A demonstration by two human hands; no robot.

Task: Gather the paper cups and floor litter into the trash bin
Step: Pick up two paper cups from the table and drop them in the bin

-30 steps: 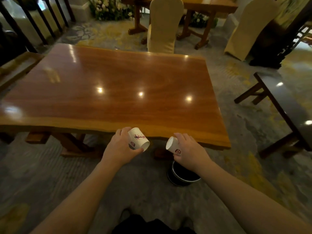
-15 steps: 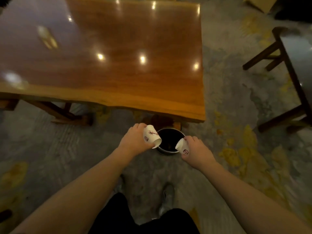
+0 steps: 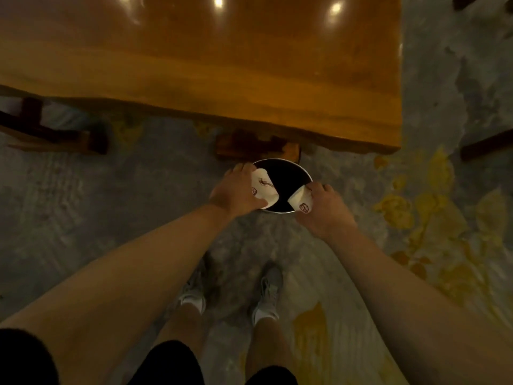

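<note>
Over the bin: I stood on patterned carpet looking straight down, both arms stretched to a round dark trash bin just beside the near edge of a glossy wooden table.
Left hand: my left hand was wrapped around a white paper cup with a reddish print, tipped on its side, mouth toward the middle of the bin.
Right hand: my right hand pinched a second cup — smaller in view, with a red mark — at the bin's near right rim, also tilted inward.
Bin contents: black inside; I could not tell what it held.
How the cups would handle: I judged them light, thin-walled and easy to crush, so a loose hold round the body was enough — simply parting the fingers should let them drop.
Floor litter: none clearly visible here; my two grey shoes stood just behind the bin.
</note>
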